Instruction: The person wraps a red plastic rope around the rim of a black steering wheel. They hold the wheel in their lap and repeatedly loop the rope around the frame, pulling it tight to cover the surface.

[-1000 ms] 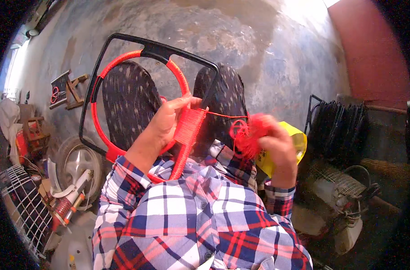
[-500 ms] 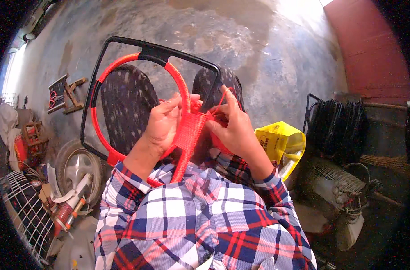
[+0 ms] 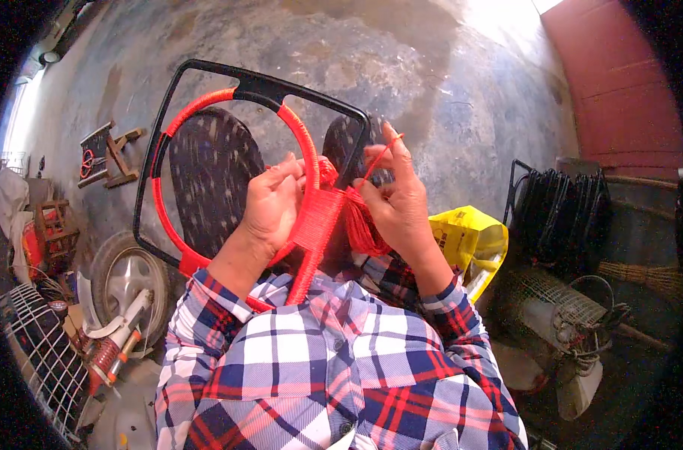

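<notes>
A black metal frame (image 3: 155,161) rests across my lap. Joined inside it is a ring (image 3: 194,112) wound mostly in red cord, with bare black parts at its top and left. On the ring's right side, a broad band of tight red windings (image 3: 317,217) binds it to the frame. My left hand (image 3: 274,199) is closed at the ring's right side, its fingertips partly hidden behind it, near a small red cord bunch (image 3: 327,172). My right hand (image 3: 398,196) is closed on a red cord strand running over its raised index finger. A loose hank of red cord (image 3: 364,229) hangs beside it.
A yellow bag (image 3: 469,236) stands by my right knee. Stacked black frames (image 3: 567,210) and a wire-guarded machine (image 3: 555,300) are farther right. At left lie a wheel (image 3: 127,274), a white wire grid (image 3: 45,356) and a small wooden stool (image 3: 120,157).
My right hand has pulled slightly up and right, drawing the red strand away from the band. The hank beside it shows more now. My left hand stays almost in place.
</notes>
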